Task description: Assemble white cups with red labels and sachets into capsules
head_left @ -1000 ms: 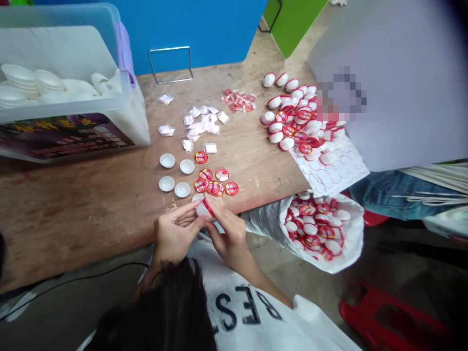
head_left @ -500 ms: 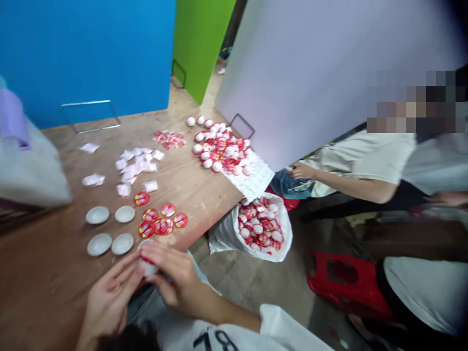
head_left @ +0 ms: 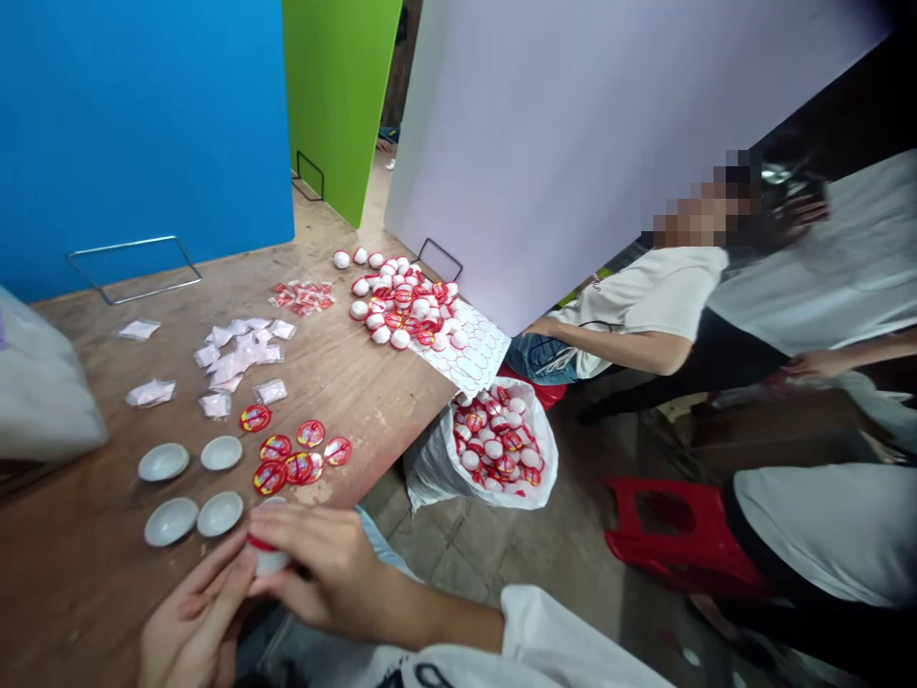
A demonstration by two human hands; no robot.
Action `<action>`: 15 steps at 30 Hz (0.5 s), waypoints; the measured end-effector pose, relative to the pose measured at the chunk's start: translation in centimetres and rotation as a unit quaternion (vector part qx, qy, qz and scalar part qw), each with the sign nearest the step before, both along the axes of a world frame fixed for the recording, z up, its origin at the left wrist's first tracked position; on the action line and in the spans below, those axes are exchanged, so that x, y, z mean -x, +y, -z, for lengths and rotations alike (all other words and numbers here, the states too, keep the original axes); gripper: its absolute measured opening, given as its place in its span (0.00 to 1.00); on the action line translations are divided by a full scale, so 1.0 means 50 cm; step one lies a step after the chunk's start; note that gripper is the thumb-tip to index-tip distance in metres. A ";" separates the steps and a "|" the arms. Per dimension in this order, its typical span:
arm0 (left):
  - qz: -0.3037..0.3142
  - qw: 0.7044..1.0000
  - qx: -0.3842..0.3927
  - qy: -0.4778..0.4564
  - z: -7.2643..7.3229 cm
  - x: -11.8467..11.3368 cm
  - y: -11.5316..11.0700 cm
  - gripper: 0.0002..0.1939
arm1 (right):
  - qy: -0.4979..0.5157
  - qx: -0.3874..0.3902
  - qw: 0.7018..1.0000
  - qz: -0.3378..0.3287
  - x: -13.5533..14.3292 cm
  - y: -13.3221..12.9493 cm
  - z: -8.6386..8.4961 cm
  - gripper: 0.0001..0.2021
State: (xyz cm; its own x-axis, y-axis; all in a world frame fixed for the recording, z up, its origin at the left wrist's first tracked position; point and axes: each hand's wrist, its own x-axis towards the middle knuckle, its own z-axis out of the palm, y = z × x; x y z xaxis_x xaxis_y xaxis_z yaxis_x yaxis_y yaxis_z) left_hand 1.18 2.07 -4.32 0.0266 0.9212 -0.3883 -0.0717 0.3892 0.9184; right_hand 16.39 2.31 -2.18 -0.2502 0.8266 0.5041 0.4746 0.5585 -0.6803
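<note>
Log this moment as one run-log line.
left hand: on small white cup | right hand: grips same cup | beside: four empty cups, red lids | floor: bag of sealed cups

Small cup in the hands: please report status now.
Left hand and right hand both pinch the small cup, red-rimmed lid on top. Four open white cups beside. Nothing in the way.

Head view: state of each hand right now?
Left hand: fingers pinched on the small white cup with the red lid.
Right hand: closed on the same cup from the other side.
</note>
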 end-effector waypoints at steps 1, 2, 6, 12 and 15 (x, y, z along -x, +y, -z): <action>-0.021 0.999 0.029 -0.012 -0.010 -0.006 -0.001 0.17 | 0.017 -0.001 1.000 0.004 0.000 -0.002 -0.002 0.17; -0.040 0.997 0.052 -0.027 -0.021 -0.013 -0.002 0.18 | 0.036 -0.003 0.999 0.005 -0.001 -0.004 -0.003 0.17; -0.060 0.990 0.085 -0.091 -0.053 -0.038 -0.005 0.26 | 0.117 0.034 0.992 0.014 -0.010 -0.011 -0.005 0.18; 0.025 0.999 0.033 -0.007 -0.060 -0.039 -0.008 0.28 | 0.178 0.145 0.973 0.037 -0.022 -0.020 0.009 0.16; 0.055 0.988 -0.094 0.110 -0.056 -0.027 -0.008 0.28 | 0.183 0.171 0.968 0.020 -0.026 -0.024 0.013 0.16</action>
State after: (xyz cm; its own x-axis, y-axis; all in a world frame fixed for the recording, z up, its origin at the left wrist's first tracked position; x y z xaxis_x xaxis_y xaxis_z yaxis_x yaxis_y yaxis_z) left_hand 2.55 1.68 -1.52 0.0649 0.9737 -0.2182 0.1720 0.2045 0.9636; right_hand 17.68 1.11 -2.81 -0.0715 0.9662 0.2475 0.1841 0.2567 -0.9488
